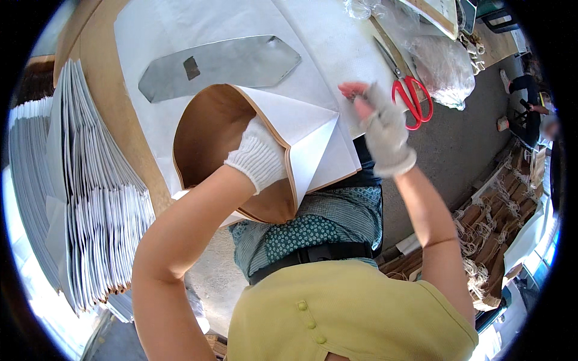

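A paper bag (313, 114), white outside and brown inside, lies with its wide mouth facing me. My left hand (260, 153), in a white knitted glove, reaches inside it; the bag's wall hides the fingers. To the right of the bag's folded white end, my right hand (388, 135) is raised in a pale glove, smeared by motion. Something red (354, 90) shows at its fingertips; whether it is held or part of the glove is unclear. Scissors (411, 99) with red handles lie just right of that hand. Beyond the bag rests a flat grey plate (241, 63) with angled ends and a dark patch.
White sheets (144, 30) cover part of the table. On the left stand tall stacks of folded white paper bags (102, 210). Clear plastic (445, 66) lies at the far right. Brown bundles with white cords (500, 210) lie lower right; another person (530, 108) is beyond them.
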`<state>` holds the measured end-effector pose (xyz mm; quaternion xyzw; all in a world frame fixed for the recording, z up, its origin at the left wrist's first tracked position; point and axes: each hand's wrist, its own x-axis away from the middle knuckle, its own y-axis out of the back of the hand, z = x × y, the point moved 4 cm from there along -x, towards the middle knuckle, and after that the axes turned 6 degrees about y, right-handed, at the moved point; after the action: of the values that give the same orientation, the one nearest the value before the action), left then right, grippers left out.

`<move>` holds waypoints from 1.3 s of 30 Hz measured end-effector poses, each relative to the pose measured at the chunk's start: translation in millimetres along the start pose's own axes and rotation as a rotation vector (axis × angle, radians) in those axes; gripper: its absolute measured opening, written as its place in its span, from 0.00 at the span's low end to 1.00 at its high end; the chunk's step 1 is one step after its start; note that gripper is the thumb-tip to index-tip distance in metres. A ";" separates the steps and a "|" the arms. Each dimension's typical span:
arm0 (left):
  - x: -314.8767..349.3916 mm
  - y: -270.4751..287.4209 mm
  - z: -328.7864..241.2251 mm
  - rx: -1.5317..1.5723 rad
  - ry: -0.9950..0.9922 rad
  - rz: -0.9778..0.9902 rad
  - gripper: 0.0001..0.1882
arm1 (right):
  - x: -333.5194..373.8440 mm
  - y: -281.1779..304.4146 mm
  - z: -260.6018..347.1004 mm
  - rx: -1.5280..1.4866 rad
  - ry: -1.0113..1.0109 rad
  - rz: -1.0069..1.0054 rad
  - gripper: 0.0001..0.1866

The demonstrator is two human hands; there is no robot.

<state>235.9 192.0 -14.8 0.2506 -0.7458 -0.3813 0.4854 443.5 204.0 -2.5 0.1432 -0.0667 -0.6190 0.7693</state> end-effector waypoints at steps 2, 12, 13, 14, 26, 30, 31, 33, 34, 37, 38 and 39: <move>6.6 2.0 3.3 -0.016 -0.055 -0.070 0.30 | 22.3 -23.2 12.0 0.202 0.181 0.062 0.21; 18.1 59.5 104.5 0.954 0.207 0.125 0.26 | 33.6 -53.8 9.6 0.756 0.421 0.225 0.28; 16.5 60.4 101.8 0.916 0.272 0.063 0.25 | 35.2 -56.2 9.0 0.788 0.412 0.225 0.28; 9.6 55.4 97.3 0.814 0.262 0.035 0.25 | 36.4 -58.0 8.0 0.818 0.402 0.230 0.29; 0.1 38.4 86.7 0.325 0.444 -0.241 0.24 | 78.4 -89.3 11.8 0.741 0.750 0.628 0.34; 28.8 60.6 77.7 0.139 0.383 -0.256 0.23 | 11.5 -92.6 8.0 0.893 0.570 0.306 0.39; 44.9 68.7 79.6 0.060 0.333 -0.310 0.22 | 10.5 -94.8 8.4 0.928 0.530 0.301 0.40; 108.2 93.0 79.3 0.554 0.130 -0.672 0.25 | 7.6 -96.6 2.5 0.967 0.492 0.312 0.41; 135.0 84.6 84.6 0.637 0.146 -0.776 0.24 | 5.9 -94.9 1.3 0.958 0.519 0.340 0.41; 164.4 18.3 109.6 0.896 0.199 -0.982 0.22 | -11.5 -102.6 11.1 0.963 0.617 0.414 0.41; 166.6 -17.5 118.0 0.986 0.265 -0.982 0.23 | -21.2 -109.8 15.9 0.954 0.655 0.445 0.41; 164.4 -44.6 125.6 1.084 0.314 -0.976 0.23 | -30.6 -115.4 16.6 0.959 0.682 0.472 0.41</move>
<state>54.9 84.6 6.7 0.8091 -0.5550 -0.0920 0.1701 324.3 209.3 -19.4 0.6425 -0.1174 -0.2538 0.7134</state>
